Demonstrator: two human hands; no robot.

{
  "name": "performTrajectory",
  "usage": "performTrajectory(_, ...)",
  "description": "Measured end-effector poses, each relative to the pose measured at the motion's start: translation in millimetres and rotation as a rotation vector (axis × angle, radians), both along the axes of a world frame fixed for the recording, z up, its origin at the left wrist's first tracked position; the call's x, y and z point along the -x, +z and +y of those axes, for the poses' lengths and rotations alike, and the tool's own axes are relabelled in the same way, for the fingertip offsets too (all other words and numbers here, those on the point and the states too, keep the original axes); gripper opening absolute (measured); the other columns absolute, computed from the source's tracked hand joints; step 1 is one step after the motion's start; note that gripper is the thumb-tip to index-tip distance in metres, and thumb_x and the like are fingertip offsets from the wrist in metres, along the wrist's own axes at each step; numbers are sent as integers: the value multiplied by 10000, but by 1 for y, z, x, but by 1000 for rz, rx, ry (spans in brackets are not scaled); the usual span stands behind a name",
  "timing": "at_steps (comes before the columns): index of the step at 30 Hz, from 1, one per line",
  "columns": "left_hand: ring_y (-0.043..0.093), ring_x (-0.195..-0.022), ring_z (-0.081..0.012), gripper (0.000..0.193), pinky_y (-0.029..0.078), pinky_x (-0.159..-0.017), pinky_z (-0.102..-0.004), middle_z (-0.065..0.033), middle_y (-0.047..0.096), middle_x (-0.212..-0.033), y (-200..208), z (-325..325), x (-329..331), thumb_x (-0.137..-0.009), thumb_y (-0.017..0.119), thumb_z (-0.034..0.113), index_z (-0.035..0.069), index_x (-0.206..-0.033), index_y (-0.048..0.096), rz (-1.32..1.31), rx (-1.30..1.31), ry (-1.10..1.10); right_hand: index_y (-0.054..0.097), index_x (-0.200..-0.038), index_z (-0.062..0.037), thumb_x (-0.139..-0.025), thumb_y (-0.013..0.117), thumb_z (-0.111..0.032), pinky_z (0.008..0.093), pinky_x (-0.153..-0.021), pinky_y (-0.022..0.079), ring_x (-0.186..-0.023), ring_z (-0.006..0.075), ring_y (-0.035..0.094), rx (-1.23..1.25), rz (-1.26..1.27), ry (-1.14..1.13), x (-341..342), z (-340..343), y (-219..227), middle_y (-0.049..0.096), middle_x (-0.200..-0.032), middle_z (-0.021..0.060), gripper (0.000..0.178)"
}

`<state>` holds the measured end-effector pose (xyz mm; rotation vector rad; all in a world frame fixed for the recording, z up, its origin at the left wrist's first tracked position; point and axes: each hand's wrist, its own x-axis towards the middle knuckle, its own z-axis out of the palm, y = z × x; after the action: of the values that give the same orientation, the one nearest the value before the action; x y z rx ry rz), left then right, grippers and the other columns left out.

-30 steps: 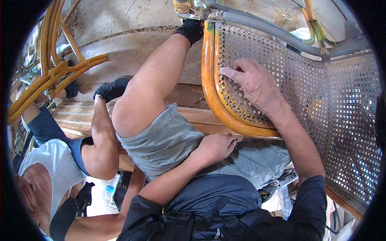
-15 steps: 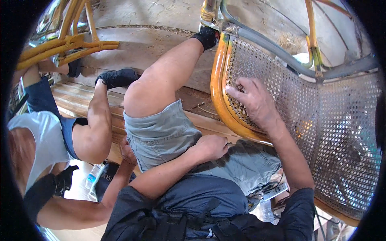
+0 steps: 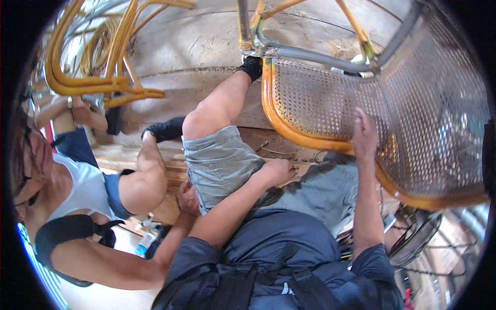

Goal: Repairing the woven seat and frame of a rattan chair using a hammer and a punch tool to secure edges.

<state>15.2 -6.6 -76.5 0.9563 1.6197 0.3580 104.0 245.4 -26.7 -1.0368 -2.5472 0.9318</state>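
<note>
A chair with a woven cane seat (image 3: pixel 320 93) stands in front of me to the right, its front edged by a glossy orange-brown bent cane rim (image 3: pixel 289 132). My right hand (image 3: pixel 365 135) is turned edge-on over the seat, near that rim. Its fingers are mostly hidden, and I cannot tell whether it touches the weave. My left hand (image 3: pixel 280 171) rests on my grey shorts (image 3: pixel 222 157), fingers curled closed. A small dark bit shows at its fingertips, too small to name.
On the left sits a person in a white sleeveless top (image 3: pixel 85 183), their forearm close to my left arm. Yellow-brown cane frames (image 3: pixel 116 85) stand beyond them at the far left. A bottle (image 3: pixel 147 240) is beside that person. Grey tubing (image 3: pixel 320 57) runs along the seat's far side.
My right hand has moved right across the seat and turned edge-on. My left hand stays closed on my lap. The view has shifted, showing more of the neighbouring person and the cane frames.
</note>
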Motion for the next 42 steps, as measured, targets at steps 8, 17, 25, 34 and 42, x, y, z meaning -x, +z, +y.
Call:
performTrajectory(8,577,-862,-419,345,455,-774,-476,-245,613,-885,-15,-7,2,-851,512,315,-9,-866,631,73,-151,-55,512,-1195,-33,-850,538,-120,445,-999,335,-1133,347,458,-437,-66,-131,-124,-63,25,537,-1173,151,357)
performTrajectory(17,589,-821,-400,344,466,-744,-469,-225,619,-817,-15,-16,8,-826,537,344,16,-808,641,176,-185,159,492,-1237,-62,-826,524,-127,463,-1062,259,-1207,354,387,-439,-146,-130,-107,-66,2,501,-1233,141,418)
performTrajectory(25,607,-862,-374,381,479,-801,-449,-209,641,-875,-28,-9,-2,-809,540,367,13,-817,679,241,-57,36,507,-1239,-46,-816,522,-110,468,-1058,259,-1220,350,382,-497,-222,-119,-132,-56,-21,483,-1293,125,428)
performTrajectory(34,605,-856,-375,374,479,-758,-459,-207,634,-880,-44,-15,-3,-842,517,360,19,-873,670,315,-155,-81,512,-1233,-48,-826,526,-106,473,-1045,272,-1219,350,388,-512,-168,-124,-127,-54,-23,496,-1272,133,411)
performTrajectory(42,605,-778,-385,370,472,-707,-464,-221,622,-786,-34,-20,7,-842,510,342,8,-774,655,217,-182,13,546,-1164,-54,-786,566,-65,472,-1049,263,-1203,367,385,-411,-144,-141,-111,-66,4,493,-1235,149,379)
